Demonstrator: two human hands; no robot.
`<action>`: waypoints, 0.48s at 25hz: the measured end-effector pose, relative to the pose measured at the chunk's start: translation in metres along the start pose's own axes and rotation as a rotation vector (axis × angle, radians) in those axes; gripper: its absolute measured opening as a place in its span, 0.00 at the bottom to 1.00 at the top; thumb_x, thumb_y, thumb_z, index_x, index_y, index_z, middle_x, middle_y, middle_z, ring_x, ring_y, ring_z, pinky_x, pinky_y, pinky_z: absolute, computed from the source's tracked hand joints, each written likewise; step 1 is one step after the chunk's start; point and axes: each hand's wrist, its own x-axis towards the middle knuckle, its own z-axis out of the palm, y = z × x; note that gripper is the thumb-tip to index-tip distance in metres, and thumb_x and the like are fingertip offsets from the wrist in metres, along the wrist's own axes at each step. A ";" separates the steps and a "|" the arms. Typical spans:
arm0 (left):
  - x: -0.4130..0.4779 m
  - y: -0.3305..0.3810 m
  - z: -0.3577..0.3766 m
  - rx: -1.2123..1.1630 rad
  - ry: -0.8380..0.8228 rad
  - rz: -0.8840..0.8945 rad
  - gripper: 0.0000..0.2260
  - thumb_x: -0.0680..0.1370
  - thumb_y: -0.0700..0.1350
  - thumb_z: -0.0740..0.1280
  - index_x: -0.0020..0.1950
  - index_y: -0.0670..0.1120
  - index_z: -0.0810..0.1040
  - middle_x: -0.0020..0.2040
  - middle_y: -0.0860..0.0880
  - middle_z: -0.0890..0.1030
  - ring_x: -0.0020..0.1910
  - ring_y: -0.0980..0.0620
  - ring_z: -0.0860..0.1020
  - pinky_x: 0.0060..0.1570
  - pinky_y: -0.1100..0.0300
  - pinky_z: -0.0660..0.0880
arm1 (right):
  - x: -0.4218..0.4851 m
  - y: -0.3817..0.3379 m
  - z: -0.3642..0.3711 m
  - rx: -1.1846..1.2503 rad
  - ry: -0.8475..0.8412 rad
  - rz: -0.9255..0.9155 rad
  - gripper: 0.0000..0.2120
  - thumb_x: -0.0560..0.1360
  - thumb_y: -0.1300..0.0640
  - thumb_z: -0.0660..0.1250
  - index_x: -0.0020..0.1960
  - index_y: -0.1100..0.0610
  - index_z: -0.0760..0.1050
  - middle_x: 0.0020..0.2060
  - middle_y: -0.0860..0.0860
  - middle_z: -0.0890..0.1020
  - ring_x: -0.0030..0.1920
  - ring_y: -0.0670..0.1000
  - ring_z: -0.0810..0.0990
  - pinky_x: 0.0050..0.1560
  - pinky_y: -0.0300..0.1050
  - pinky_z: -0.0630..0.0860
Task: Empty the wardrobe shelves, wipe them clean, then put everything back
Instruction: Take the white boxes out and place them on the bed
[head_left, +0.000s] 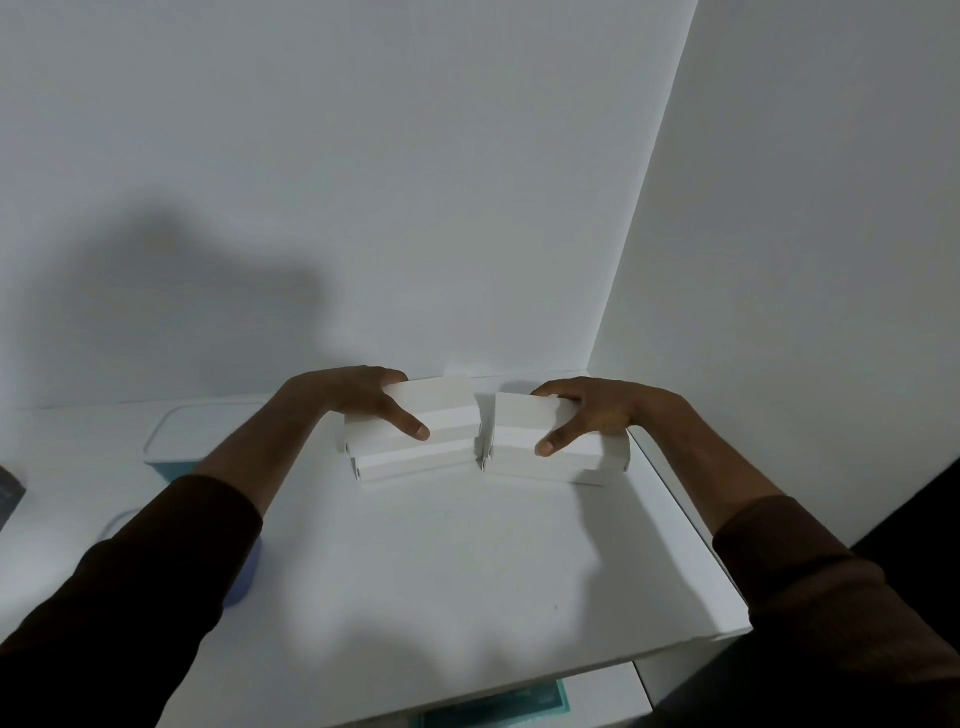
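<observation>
Two short stacks of white boxes stand side by side on the white shelf (441, 561), close to the back wall. My left hand (363, 400) grips the left stack (447, 415) from its left end, thumb across the front and fingers over the top. My right hand (592, 410) grips the right stack (524, 431) from its right end in the same way. A narrow gap separates the stacks. Both stacks seem to rest on the shelf.
A teal container with a white lid (176, 441) sits on the shelf to the left, another bluish item (244, 571) half hidden under my left sleeve. The wardrobe's right wall (779, 260) stands close. A teal thing (519, 701) shows on the shelf below.
</observation>
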 end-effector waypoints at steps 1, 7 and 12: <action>-0.002 0.001 -0.001 -0.001 -0.012 0.002 0.28 0.62 0.64 0.81 0.56 0.58 0.79 0.50 0.57 0.85 0.48 0.56 0.84 0.54 0.57 0.80 | -0.002 -0.002 0.000 -0.001 0.017 0.004 0.35 0.64 0.39 0.81 0.67 0.36 0.70 0.60 0.35 0.75 0.63 0.42 0.73 0.61 0.39 0.67; -0.015 0.003 -0.005 0.031 -0.061 -0.045 0.28 0.62 0.72 0.76 0.54 0.56 0.82 0.50 0.53 0.85 0.47 0.54 0.85 0.47 0.58 0.83 | 0.005 -0.005 0.006 -0.123 -0.148 0.123 0.52 0.52 0.28 0.80 0.72 0.38 0.67 0.68 0.37 0.74 0.69 0.45 0.72 0.73 0.50 0.66; -0.026 0.002 0.009 0.013 -0.081 -0.114 0.33 0.61 0.76 0.73 0.51 0.51 0.85 0.47 0.51 0.87 0.44 0.52 0.86 0.51 0.53 0.83 | -0.005 -0.013 0.015 -0.077 -0.209 0.140 0.37 0.52 0.30 0.81 0.58 0.40 0.78 0.51 0.39 0.85 0.54 0.46 0.84 0.64 0.51 0.77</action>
